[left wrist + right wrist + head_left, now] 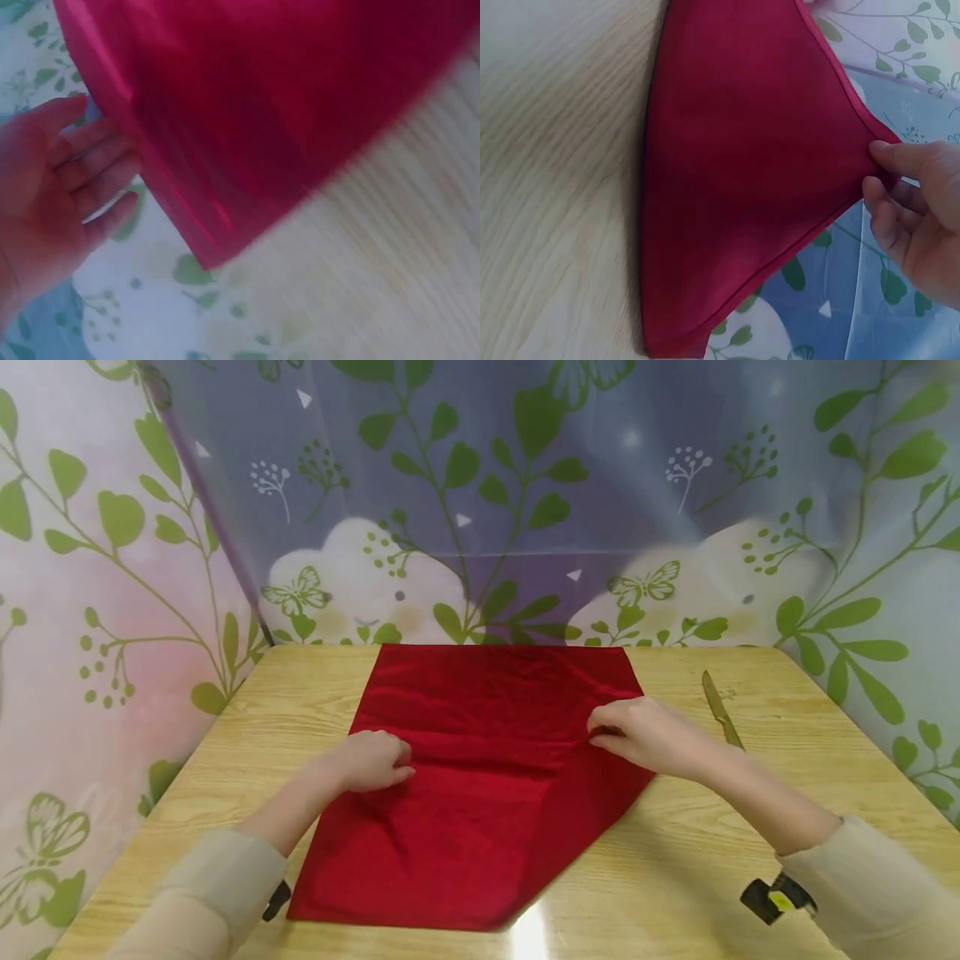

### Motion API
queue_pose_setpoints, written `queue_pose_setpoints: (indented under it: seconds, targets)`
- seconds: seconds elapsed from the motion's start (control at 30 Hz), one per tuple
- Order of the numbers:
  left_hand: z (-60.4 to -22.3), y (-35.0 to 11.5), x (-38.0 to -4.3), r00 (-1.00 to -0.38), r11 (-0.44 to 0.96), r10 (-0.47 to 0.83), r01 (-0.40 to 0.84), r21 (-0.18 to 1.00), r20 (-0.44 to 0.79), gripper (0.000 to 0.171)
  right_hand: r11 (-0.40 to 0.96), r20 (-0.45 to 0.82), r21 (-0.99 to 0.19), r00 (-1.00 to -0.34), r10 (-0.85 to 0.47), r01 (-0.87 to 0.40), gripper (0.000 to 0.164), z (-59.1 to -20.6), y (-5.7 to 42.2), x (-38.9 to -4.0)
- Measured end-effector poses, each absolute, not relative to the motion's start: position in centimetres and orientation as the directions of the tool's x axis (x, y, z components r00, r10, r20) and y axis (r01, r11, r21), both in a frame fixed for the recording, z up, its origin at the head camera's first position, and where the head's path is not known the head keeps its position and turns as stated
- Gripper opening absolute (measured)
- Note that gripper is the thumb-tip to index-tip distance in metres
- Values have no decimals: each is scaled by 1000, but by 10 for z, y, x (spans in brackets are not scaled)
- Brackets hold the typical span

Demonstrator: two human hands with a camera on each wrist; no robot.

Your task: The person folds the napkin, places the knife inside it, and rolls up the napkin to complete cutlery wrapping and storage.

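We see a leaf-patterned backdrop (480, 539) around a wooden table (652, 868) and, spread there, a red cloth (450, 835). Our right hand (654, 737) pinches its raised corner; our left hand (369, 762), fingers relaxed, is at its left edge. A knife (717, 703) lies to the right.

Cut-offs, cover and blur

Knife (718, 703) handle end hidden behind right forearm (780, 793). Left sleeve (221, 877) mostly covers black device (278, 900). Head view crops left sleeve, right sleeve (873, 881), table (675, 877) front. Left wrist view: blurry; left hand (60, 176), red cloth (240, 112) cropped, their contact unclear. Right wrist view: right hand (922, 214) cropped.
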State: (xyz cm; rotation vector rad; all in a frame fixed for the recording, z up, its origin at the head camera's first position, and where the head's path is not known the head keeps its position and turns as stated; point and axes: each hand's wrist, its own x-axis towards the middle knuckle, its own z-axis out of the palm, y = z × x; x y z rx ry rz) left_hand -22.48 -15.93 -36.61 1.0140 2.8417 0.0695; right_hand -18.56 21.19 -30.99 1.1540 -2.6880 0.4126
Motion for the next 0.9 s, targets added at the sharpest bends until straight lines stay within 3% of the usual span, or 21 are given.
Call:
queue_pose_setpoints:
  seconds: [0.2, 0.33, 0.57, 0.7, 0.9]
  targets:
    - [-354, -125, -217, -742, 719, 669, 659, 222, 38, 13, 668, 271, -267, -719, -640, -695, 14, -307, 193, -194]
    - [-353, -102, -214, -755, 671, 648, 628, 394, 99, 18, 662, 268, -308, -730, -628, -683, 14, -308, 183, -198]
    - [-354, -64, -205, -810, 564, 580, 472, 678, 82, 28, 666, 284, -338, -747, -601, -665, 9, -311, 167, -205]
    - [-356, -48, -205, -839, 532, 528, 446, 720, 131, 29, 662, 306, -321, -736, -604, -677, 8, -312, 162, -207]
    - [-356, -35, -206, -858, 533, 476, 454, 714, 191, 16, 646, 337, -341, -730, -595, -683, 8, -314, 156, -207]
